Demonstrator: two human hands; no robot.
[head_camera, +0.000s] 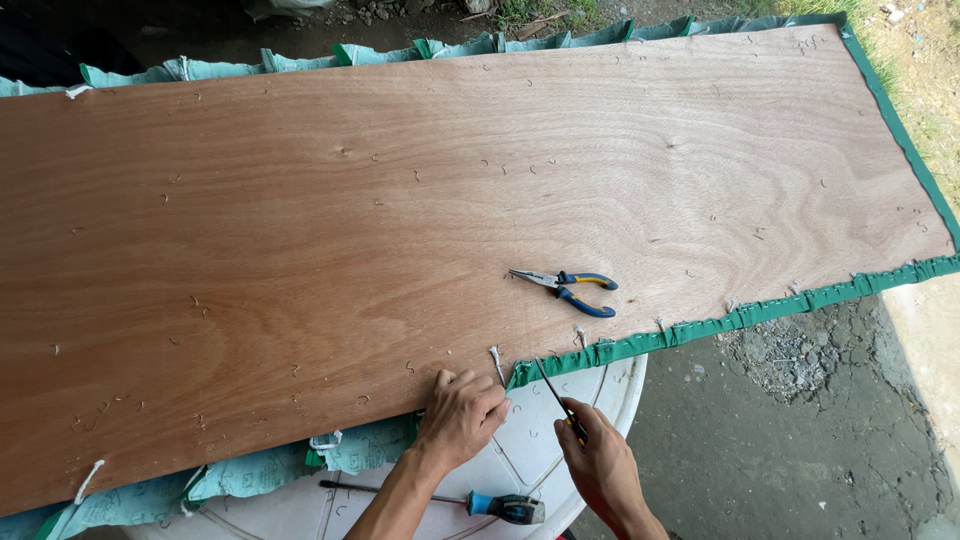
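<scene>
Your reddish-brown plywood board (420, 220) with wavy grain, green fabric (760, 312) along its lower right and top edges, paler mint underside lower left, pliers (568, 288) with blue-and-yellow handles, screwdriver (500, 506) blue-black handle, white round table (520, 460), grey concrete ground (780, 440) lower right.

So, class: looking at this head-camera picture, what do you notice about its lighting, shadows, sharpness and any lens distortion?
Head view: even daylight on the large brown plywood board, with no harsh glare; a soft shadow beside the blue-and-yellow-handled pliers; the board's long edges bow, showing wide-angle distortion; the left hand and the right hand with its thin screwdriver are sharp, without motion blur; the top left corner is dark.
</scene>
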